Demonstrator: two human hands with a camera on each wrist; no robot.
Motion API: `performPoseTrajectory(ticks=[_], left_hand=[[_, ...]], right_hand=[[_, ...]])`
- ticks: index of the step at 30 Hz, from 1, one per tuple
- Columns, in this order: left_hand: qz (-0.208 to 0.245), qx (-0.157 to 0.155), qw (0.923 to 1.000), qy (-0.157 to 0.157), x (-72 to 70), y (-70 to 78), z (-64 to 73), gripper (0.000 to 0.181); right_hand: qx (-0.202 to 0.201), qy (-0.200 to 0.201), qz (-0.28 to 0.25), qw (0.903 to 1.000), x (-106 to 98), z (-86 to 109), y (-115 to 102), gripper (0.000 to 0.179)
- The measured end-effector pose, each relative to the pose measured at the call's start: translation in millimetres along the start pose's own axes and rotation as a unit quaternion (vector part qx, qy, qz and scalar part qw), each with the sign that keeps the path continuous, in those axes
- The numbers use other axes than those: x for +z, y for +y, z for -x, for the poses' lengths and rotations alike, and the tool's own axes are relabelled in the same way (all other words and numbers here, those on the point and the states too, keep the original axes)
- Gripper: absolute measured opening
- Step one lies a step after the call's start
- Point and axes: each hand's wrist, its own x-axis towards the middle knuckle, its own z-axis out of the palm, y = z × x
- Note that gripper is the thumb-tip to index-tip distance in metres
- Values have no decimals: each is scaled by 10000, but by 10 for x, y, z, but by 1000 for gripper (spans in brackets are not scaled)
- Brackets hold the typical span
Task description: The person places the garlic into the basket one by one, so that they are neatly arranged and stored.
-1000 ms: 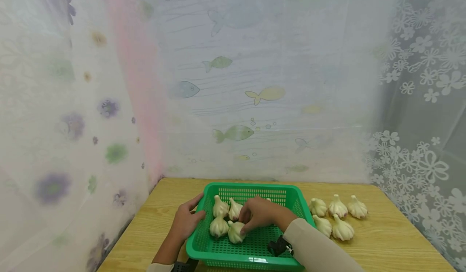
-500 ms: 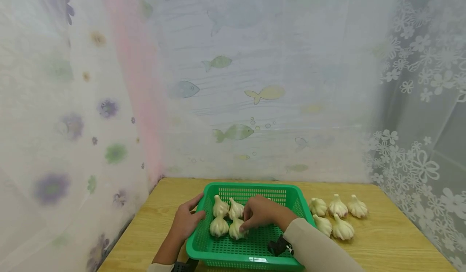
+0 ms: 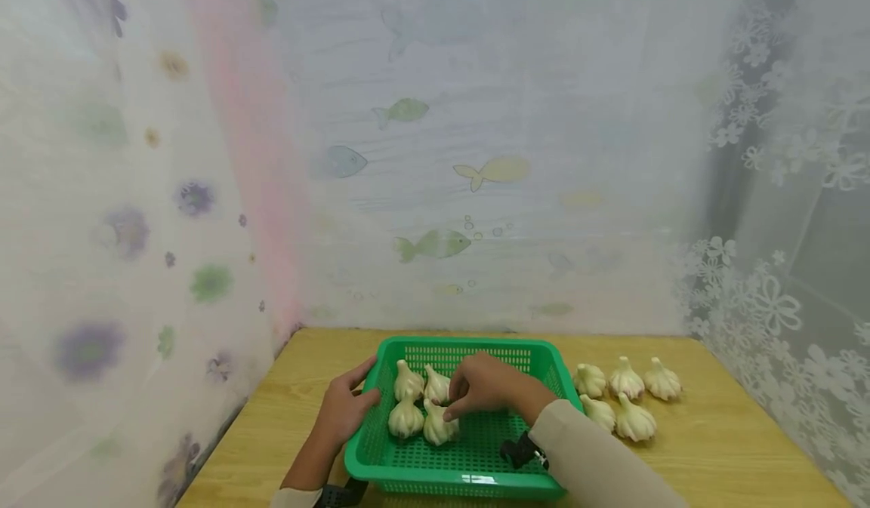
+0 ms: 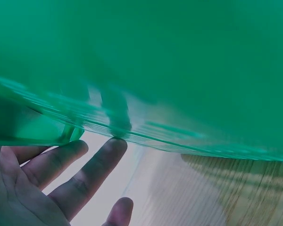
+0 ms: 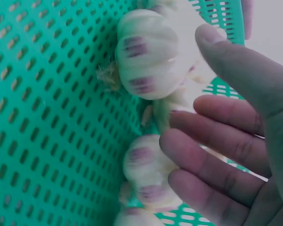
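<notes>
The green plastic basket (image 3: 408, 475) holds several pale garlic bulbs in its left part, in two rows. My left hand (image 3: 343, 411) lies along its left side, thumb and index finger at the rim; in the left wrist view, straight fingertips (image 4: 117, 143) touch the outer wall. My right hand (image 3: 485, 383) is inside the basket, its thumb close over the front-right garlic bulb (image 3: 440, 425). In the right wrist view its loose fingers (image 5: 188, 146) stand spread beside a garlic bulb (image 5: 148, 54) with purple marks, gripping nothing. The hand partly hides the back-right bulb (image 3: 436, 384).
To the right of the basket, several more garlic bulbs (image 3: 626, 380) sit on the wooden table (image 3: 714, 432). A black wrist camera (image 3: 519, 450) hangs under the right sleeve, over the basket floor. Patterned curtains (image 3: 435, 191) stand behind and beside the table.
The front-right garlic bulb has been turned and shifted slightly toward the back row. My right thumb has come up off its side. The left hand stays at the rim; the head view shifts a little.
</notes>
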Motion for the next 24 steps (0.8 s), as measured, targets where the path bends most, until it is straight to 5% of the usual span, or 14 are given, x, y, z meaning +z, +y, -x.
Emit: performPoseTrajectory(ticks=[10,24], left_hand=[[173,78,9998,-6,-5,-18,-6,69],[55,-145,9999,-41,-13,-49,-53,70]], right_hand=[[-279,138,-84,9995,-152,80,-71,38],[-282,888,-459,9946,-500,631,-75,46]])
